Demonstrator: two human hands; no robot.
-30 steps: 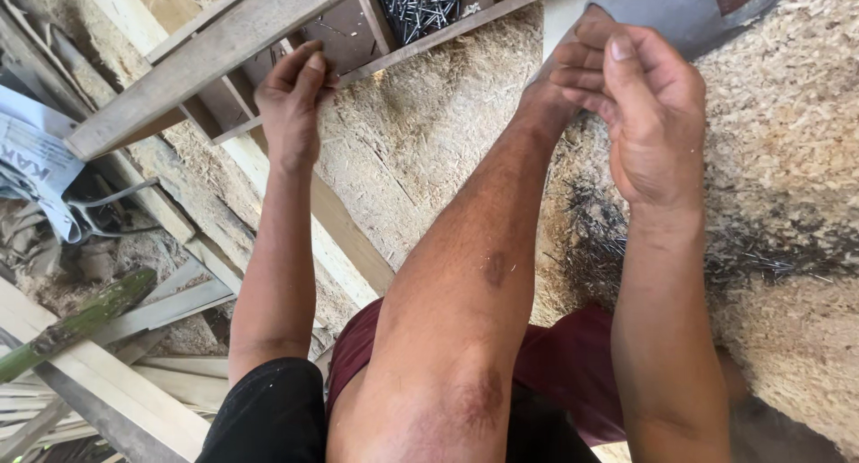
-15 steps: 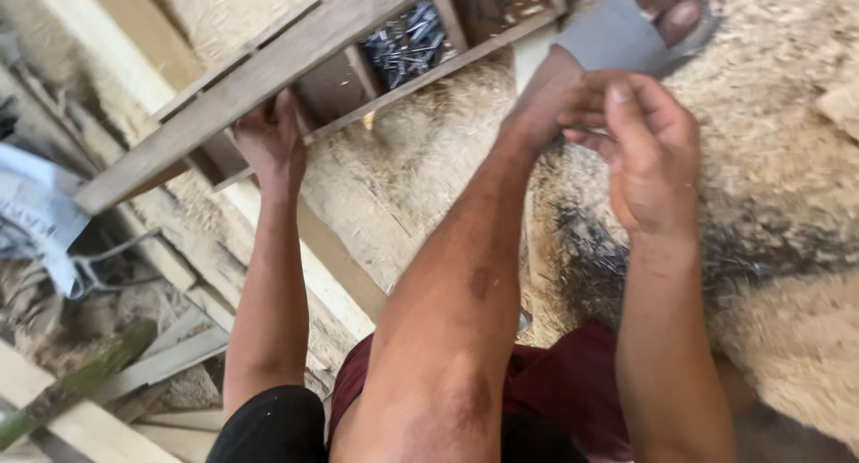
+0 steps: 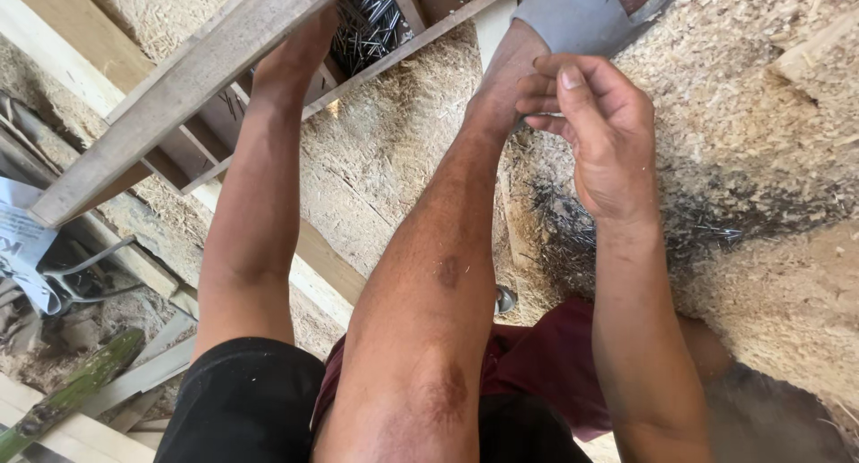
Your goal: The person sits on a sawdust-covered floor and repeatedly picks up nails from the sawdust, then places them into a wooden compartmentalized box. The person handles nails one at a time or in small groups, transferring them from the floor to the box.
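- Left hand (image 3: 300, 42): reaches up under a grey wooden slat (image 3: 192, 78), into the wooden tray (image 3: 407, 42) behind it; the fingers are hidden by the slat, so the state of the grip cannot be told.
- Nails in tray (image 3: 362, 29): a dark heap just right of the left hand, inside the tray compartment.
- Right hand (image 3: 599, 136): raised over the sawdust floor (image 3: 761, 114), fingertips drawn into a narrow pinch; whether anything lies in the grip cannot be told.
- Loose nails (image 3: 564, 226): scattered dark on the sawdust, just below the right hand.
- Grey sandal (image 3: 577, 16): on the foot, just above the right grip.
- Knee and shin (image 3: 429, 338): between the two arms.
- Green stick (image 3: 72, 391): well below and left of the left hand.
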